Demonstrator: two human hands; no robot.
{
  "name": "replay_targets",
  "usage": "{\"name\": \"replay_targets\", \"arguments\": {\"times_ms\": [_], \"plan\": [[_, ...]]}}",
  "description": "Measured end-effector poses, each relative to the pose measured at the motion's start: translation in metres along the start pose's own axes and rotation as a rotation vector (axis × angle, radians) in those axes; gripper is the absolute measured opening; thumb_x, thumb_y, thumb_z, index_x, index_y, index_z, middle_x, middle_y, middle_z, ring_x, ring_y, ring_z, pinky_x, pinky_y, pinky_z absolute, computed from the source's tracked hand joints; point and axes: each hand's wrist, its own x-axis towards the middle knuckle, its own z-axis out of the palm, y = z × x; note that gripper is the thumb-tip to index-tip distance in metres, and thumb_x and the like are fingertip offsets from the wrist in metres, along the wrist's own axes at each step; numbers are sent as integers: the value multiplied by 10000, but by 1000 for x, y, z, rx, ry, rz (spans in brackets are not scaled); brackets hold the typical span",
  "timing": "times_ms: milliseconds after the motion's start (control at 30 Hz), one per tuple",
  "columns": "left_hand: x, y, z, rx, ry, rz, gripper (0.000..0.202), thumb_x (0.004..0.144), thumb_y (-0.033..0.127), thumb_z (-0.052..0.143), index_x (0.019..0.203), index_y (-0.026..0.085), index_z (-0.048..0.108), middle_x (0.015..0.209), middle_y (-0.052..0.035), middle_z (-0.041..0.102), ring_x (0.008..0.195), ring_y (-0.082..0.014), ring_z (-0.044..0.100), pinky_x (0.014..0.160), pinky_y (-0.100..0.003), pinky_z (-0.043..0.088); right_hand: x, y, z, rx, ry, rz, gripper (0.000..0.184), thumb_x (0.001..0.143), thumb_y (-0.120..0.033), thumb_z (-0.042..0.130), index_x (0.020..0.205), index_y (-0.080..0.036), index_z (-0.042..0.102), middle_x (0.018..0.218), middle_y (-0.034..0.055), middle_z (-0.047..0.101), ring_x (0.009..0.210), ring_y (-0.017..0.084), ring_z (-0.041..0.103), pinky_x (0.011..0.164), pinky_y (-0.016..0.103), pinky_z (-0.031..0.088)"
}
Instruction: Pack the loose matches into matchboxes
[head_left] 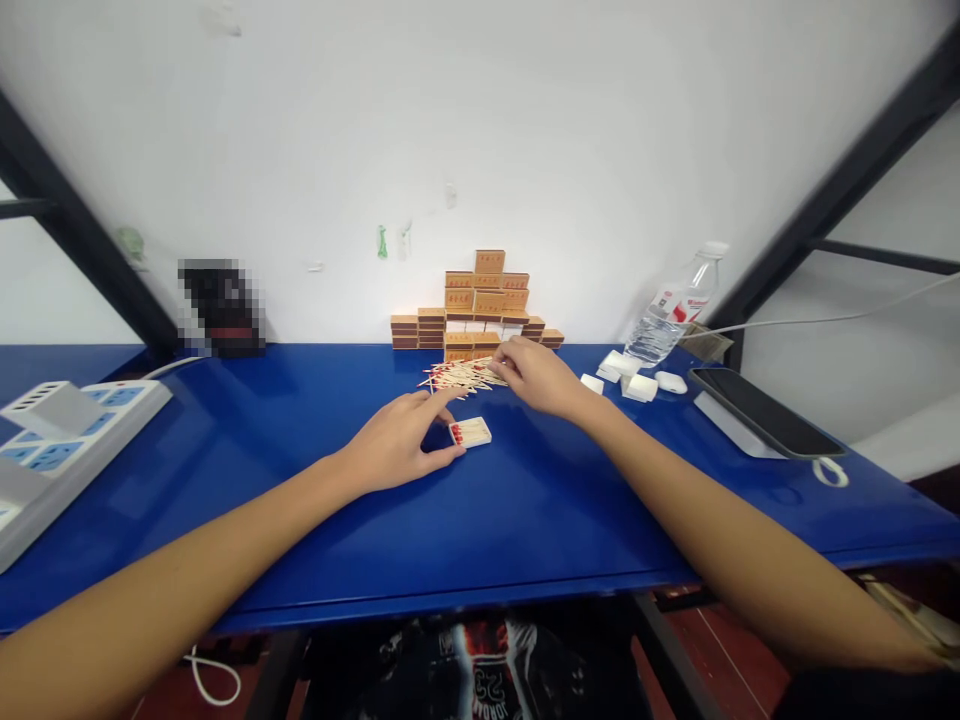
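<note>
A small white matchbox tray [474, 433] lies on the blue table, partly filled with red-headed matches. My left hand [401, 437] grips its left end, thumb at the front edge and fingers behind. Beyond the tray is a loose pile of matches [463, 375]. My right hand [538, 375] reaches over the right end of this pile with thumb and fingertips pinched together; what is between them is too small to tell. Behind the pile, orange-brown matchboxes [490, 300] are stacked in steps against the wall.
To the right stand a tilted plastic bottle [664, 318], small white blocks [639, 387], a white earphone case [670, 382] and a phone [765, 410] propped on a white box. A power strip [82, 430] occupies the left side. The blue table's front edge [465, 603] runs below my forearms.
</note>
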Motion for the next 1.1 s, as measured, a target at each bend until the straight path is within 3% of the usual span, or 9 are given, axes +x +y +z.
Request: {"name": "replay_targets", "arguments": {"times_ms": [167, 300, 400, 500, 600, 767, 867, 967, 1100], "plan": [[-1, 0, 1, -9, 18, 15, 638, 934, 390, 675, 1507, 254, 430, 1145, -46, 746, 1029, -247, 679, 913, -401, 533, -12, 5, -21, 121, -105, -74, 196, 969, -324, 590, 867, -171, 659, 772, 32, 605, 692, 163, 510, 658, 291, 350], [-1, 0, 0, -13, 21, 25, 628, 934, 378, 674, 1501, 247, 437, 1146, -49, 749, 1035, -250, 677, 929, -414, 529, -16, -4, -26, 356, -221, -110, 239, 918, -422, 662, 897, -185, 690, 739, 0, 586, 673, 146, 498, 634, 274, 367], [-1, 0, -1, -8, 9, 18, 639, 930, 371, 684, 1504, 251, 430, 1153, -50, 748, 1034, -253, 678, 921, -420, 536, -17, -4, -33, 360, -340, -97, 268, 911, -456, 663, 894, -191, 698, 726, 4, 610, 658, 148, 510, 618, 275, 378], [-1, 2, -2, -9, 13, 0, 630, 931, 370, 683, 1498, 259, 432, 1168, -43, 742, 1055, -255, 676, 915, -426, 546, -19, 24, -52, 146, -319, 35, 228, 922, -404, 635, 904, -189, 707, 783, 42, 676, 678, 168, 564, 626, 288, 396], [-1, 3, -2, -24, 57, 25, 595, 938, 366, 667, 1484, 268, 449, 1168, -39, 739, 1068, -249, 675, 929, -428, 551, -27, 67, -72, -155, -329, 338, 150, 841, -269, 701, 967, -191, 722, 898, 78, 732, 733, 201, 632, 645, 302, 425], [-1, 1, 0, 1, 40, 23, 557, 938, 384, 662, 1453, 254, 494, 1144, -47, 741, 1059, -249, 665, 918, -429, 554, -39, 109, -84, -127, -464, 526, 374, 793, -266, 750, 1162, -205, 723, 1091, 95, 753, 836, 235, 706, 686, 304, 505], [-1, 0, 0, 10, 22, 6, 534, 935, 385, 667, 1428, 243, 518, 1135, -49, 742, 1026, -246, 669, 912, -424, 549, -36, 110, -79, -171, -361, 513, 287, 824, -279, 710, 1092, -181, 745, 1039, 94, 767, 836, 234, 706, 704, 301, 501], [-1, 0, 1, -12, 19, -8, 535, 930, 367, 675, 1428, 253, 515, 1145, -42, 741, 1041, -244, 676, 906, -402, 550, -23, 106, -67, -209, -137, 453, 197, 862, -277, 667, 1002, -178, 764, 987, 87, 771, 843, 223, 691, 720, 290, 479], [-1, 2, 1, -57, 33, -8, 531, 924, 354, 680, 1421, 258, 519, 1153, -33, 742, 1091, -241, 669, 916, -384, 552, 8, 104, -49, -53, 60, 483, 242, 918, -352, 643, 958, -153, 775, 949, 85, 774, 827, 196, 680, 709, 270, 465]]}}
